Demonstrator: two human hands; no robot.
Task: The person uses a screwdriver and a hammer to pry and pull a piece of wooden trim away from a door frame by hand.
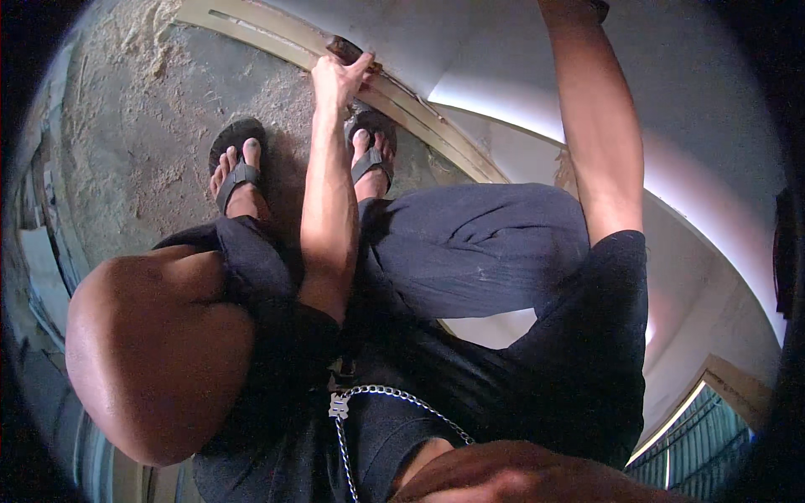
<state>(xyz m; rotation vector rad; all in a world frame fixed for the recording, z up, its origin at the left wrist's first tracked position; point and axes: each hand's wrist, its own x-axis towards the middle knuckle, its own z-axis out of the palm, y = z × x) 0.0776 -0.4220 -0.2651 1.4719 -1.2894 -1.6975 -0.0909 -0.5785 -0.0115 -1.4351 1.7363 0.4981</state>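
Note:
My left hand is closed at a long pale slotted board, its fingers curled over the edge and partly hidden. A short dark brown piece lies against these fingers on the board; its kind is unclear. My right forearm reaches up past the top edge, so the right hand is out of sight. Something dark shows at the edge by that wrist.
My sandalled feet rest on a rough grey floor strewn with pale dust and shavings. My bare left knee rises at the left. A pale curved panel spreads along the right. Corrugated sheeting shows at the lower right.

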